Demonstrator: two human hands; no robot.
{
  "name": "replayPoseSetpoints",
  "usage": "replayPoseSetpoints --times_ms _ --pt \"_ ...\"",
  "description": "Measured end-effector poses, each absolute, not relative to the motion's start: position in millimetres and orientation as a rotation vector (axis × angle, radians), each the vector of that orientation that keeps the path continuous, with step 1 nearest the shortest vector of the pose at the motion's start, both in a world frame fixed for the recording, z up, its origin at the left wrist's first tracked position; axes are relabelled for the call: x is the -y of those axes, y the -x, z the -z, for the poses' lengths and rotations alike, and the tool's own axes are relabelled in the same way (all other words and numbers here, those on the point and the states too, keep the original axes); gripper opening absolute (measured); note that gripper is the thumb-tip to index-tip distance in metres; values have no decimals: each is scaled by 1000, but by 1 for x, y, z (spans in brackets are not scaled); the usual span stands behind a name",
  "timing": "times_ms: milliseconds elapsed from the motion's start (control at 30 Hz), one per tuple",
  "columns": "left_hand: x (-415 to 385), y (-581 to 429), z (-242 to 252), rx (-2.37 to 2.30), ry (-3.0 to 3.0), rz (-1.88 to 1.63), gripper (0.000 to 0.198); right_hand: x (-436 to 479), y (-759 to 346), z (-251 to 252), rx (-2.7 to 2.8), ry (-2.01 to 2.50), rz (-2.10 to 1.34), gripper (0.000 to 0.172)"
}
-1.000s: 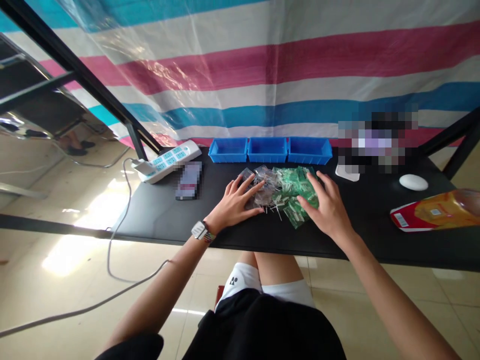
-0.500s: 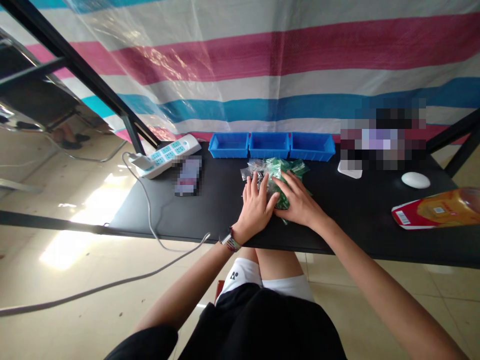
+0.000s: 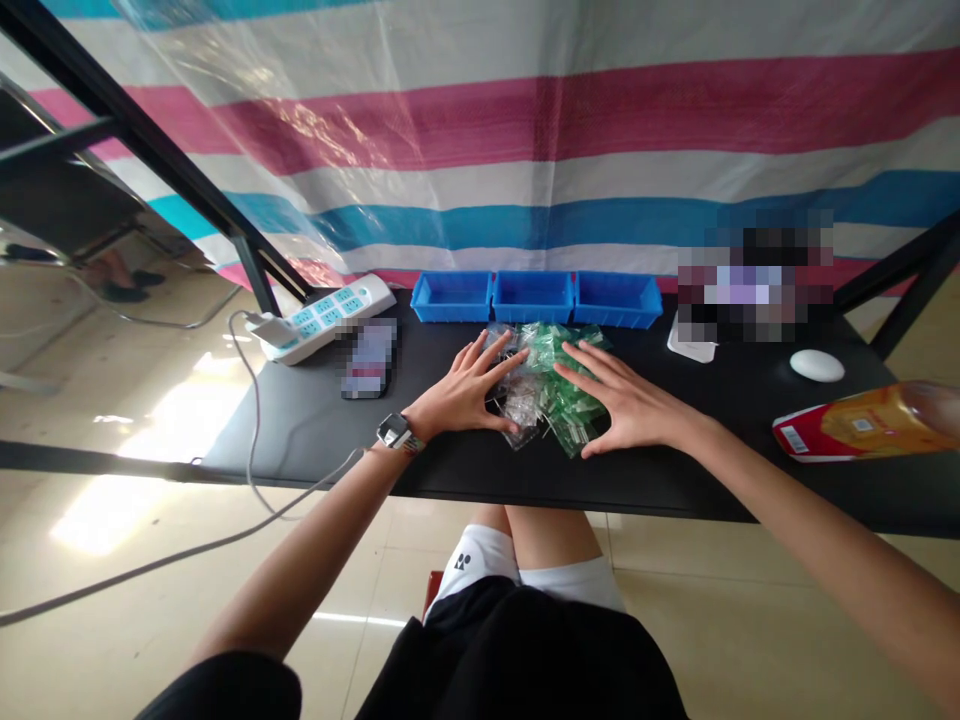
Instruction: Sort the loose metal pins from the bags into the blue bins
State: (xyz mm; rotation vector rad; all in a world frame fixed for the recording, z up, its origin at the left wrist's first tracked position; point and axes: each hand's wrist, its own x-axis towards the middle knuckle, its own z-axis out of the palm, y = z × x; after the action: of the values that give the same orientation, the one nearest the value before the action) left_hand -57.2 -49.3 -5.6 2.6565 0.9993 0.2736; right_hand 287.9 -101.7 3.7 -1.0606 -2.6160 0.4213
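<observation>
On the black table (image 3: 442,462) lies a pile of small plastic bags: green-tinted bags (image 3: 564,385) on the right and clear bags (image 3: 523,402) on the left. Small parts show inside, too fine to name. My left hand (image 3: 466,388) is open, fingers spread over the left edge of the clear bags. My right hand (image 3: 626,395) is open too, its spread fingers at the right edge of the green bags. Neither hand grips anything. Behind the pile, three blue bins (image 3: 534,298) stand side by side in a row.
A white power strip (image 3: 330,318) with a plug and grey cable (image 3: 187,548) sits at the left, beside a blurred phone (image 3: 370,358). To the right are a white card-like item (image 3: 691,345), a white oval object (image 3: 817,366) and a red-and-yellow container (image 3: 862,424). A striped sheet hangs behind.
My hands have moved apart, the left to the left and the right to the right. The bags, earlier mostly covered and bunched under my hands, now lie more exposed.
</observation>
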Motion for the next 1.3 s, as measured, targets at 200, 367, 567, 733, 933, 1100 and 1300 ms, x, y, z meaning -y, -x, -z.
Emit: replayPoseSetpoints --times_ms 200,367,567,733,933,1100,1300 --pt "42 25 11 -1040 -2687 -368 114 74 -263 17 2529 1052 -467 132" --pt "54 8 11 -1247 -2677 -484 75 72 -248 22 2414 1168 -387 112" --pt "50 -1 9 -1382 -2710 -444 63 75 -233 17 2284 1299 -282 73" --pt "45 -4 2 -1413 -2651 -539 48 68 -226 14 2138 1348 -275 50" --pt "42 -10 -10 -1494 -2510 -650 40 47 -224 9 1853 1394 -522 24" --pt "36 -13 -14 -1548 -2390 -721 36 18 -222 10 1599 1404 -809 21" --pt "23 -11 -20 -1597 -2237 -747 33 1 -218 -2 1214 1304 -1211 33"
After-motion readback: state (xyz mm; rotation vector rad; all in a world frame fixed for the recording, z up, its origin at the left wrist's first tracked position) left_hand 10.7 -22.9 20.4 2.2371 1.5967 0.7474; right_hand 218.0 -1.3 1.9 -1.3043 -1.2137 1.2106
